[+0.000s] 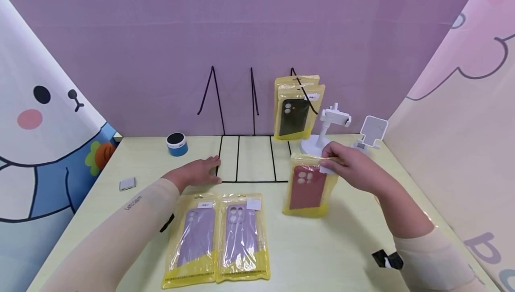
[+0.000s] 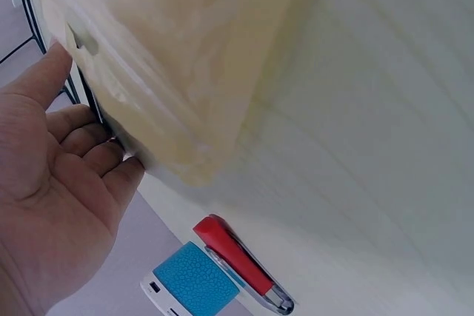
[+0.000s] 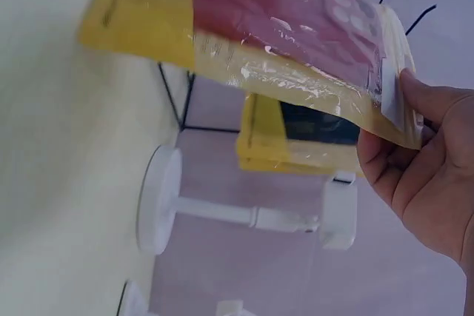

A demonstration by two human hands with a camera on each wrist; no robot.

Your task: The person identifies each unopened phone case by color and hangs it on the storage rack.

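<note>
Right grip (image 1: 354,167) pinches bagged red case (image 1: 307,189) by top corner.

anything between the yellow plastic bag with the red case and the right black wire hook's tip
Nothing visible stands between the yellow plastic bag with the red case and the right black wire hook's tip. The white plastic phone stand shows just right of it; the yellow plastic bag with the black case hangs behind it.

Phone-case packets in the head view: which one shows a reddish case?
The held packet, pinched at its top by the right hand. The left table packet and right table packet show purple; the front hanging packet, black.
</note>
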